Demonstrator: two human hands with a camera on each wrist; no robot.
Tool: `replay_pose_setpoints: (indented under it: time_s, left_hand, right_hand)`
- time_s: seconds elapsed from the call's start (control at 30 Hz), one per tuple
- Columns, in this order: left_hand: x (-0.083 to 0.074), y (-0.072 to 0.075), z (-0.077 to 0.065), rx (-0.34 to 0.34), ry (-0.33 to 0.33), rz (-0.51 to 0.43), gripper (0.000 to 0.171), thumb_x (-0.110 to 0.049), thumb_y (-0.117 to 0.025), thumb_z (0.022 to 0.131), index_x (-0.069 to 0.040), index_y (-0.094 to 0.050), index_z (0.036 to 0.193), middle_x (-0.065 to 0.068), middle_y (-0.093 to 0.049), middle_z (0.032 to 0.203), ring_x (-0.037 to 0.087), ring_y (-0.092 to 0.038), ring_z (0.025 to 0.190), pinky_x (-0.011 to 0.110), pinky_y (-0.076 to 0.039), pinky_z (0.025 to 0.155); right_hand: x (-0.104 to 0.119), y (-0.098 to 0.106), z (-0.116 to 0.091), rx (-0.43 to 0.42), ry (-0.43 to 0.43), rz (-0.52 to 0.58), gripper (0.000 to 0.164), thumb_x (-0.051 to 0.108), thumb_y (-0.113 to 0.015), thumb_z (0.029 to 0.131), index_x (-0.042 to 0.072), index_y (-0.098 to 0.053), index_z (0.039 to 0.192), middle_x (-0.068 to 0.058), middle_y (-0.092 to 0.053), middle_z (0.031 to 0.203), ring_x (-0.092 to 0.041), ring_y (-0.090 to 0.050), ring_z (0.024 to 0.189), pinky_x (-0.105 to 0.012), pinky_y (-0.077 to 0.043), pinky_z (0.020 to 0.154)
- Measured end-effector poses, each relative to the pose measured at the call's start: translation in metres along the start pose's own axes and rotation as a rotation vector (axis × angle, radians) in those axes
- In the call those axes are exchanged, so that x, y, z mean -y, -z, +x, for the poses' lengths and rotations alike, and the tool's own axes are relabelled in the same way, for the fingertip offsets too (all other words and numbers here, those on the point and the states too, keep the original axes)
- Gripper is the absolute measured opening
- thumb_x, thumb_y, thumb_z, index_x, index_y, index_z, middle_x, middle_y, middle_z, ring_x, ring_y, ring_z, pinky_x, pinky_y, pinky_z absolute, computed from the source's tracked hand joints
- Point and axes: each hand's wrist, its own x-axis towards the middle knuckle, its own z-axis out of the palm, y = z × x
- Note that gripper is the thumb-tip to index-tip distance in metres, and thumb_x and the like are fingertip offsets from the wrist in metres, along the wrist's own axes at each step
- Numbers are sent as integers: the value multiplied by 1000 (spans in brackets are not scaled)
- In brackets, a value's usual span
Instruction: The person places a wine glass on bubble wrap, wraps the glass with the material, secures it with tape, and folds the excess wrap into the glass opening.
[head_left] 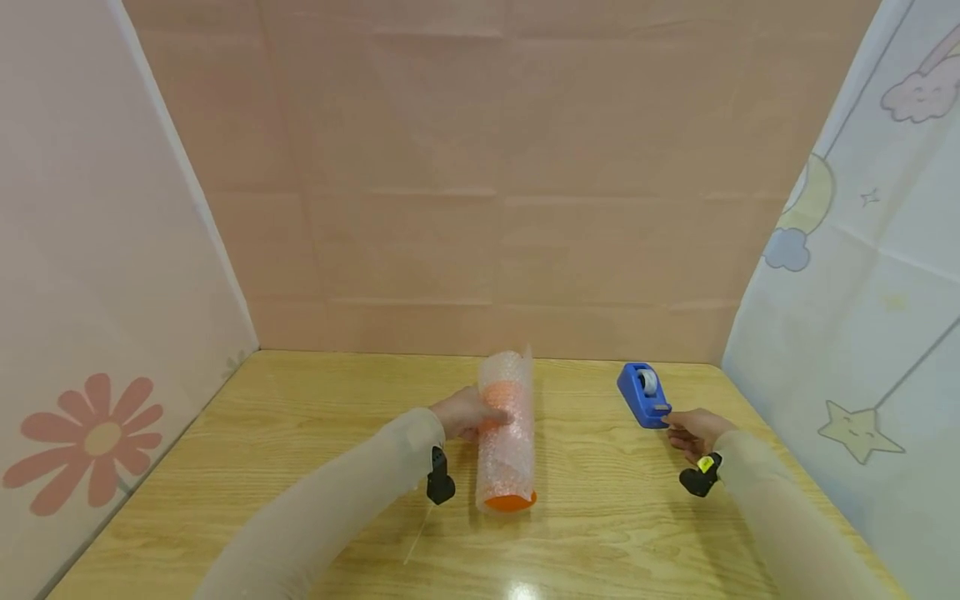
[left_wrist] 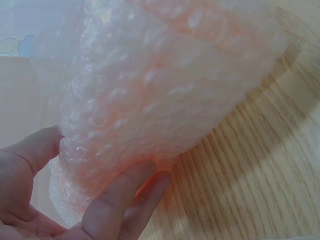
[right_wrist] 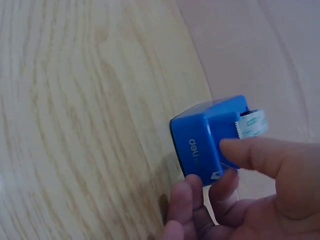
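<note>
A bubble-wrapped roll (head_left: 506, 467) lies on the table, with something orange (head_left: 510, 503) showing through the wrap and out of its near end. My left hand (head_left: 463, 412) grips the roll from its left side, thumb over the top; in the left wrist view the fingers (left_wrist: 117, 200) curl against its underside. To the right stands a blue tape dispenser (head_left: 637, 402), a white tape roll in its hub. My right hand (head_left: 696, 428) pinches its near end between thumb and index finger. A loose tape end (right_wrist: 253, 123) sticks out by its cutter in the right wrist view.
The wood-grain table (head_left: 337, 467) meets a beige cloth backdrop (head_left: 420, 233) behind. Patterned cloths hang at both sides, the left with a red flower (head_left: 101, 437), the right with a star (head_left: 860, 429). A loose flap of bubble wrap stands up at the roll's far end.
</note>
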Motion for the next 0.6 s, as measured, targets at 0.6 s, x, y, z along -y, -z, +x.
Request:
replay_pose_setpoints:
  time_s: [0.6]
  left_hand:
    - [3, 4, 6, 23, -1, -34, 52, -15, -72, 87, 2, -46, 129, 14, -63, 110, 26, -68, 90, 39, -59, 75]
  right_hand:
    - [48, -47, -16, 312, 341, -308, 21, 17, -51, 101, -3, -57, 102, -10, -61, 99, -20, -60, 92, -36, -49, 80]
